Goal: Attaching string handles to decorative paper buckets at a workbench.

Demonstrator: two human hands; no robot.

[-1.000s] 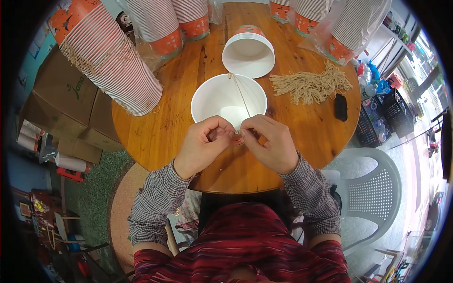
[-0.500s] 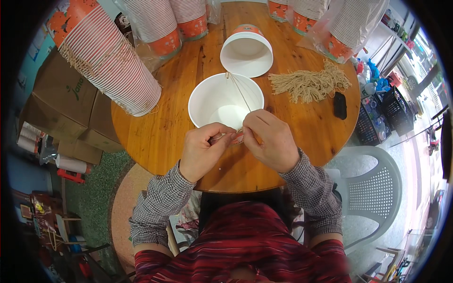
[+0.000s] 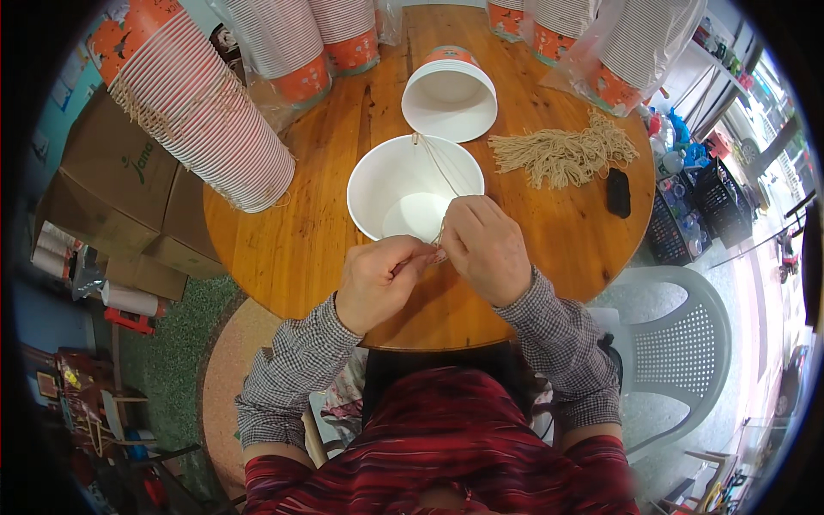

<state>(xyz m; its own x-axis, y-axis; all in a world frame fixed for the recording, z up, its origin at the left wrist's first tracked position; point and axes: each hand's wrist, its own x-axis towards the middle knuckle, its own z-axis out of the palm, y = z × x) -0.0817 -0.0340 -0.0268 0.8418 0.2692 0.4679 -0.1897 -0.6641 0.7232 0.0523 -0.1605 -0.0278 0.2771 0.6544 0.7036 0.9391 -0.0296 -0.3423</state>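
While the left hand (image 3: 378,287) and right hand (image 3: 486,247) pinch the string (image 3: 433,163) together at the near rim of the white cup (image 3: 378,184), tension runs to the far rim. Excess pull may tip the cup or slip the string free.

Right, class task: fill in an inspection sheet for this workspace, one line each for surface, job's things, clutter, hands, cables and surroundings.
Surface: round wooden table, bare wood in front of the person.
Job's things: white paper bowl upright, a thin string running across it from the far rim to the hands; second white bowl behind it; bundle of cut strings to the right.
Clutter: stacks of striped paper cups lying on the table's far side, some in plastic bags; small black object.
Hands: left hand and right hand pinch the string together at the bowl's near rim.
Cables: nothing seen.
Surroundings: white plastic chair on the right, cardboard boxes on the left.
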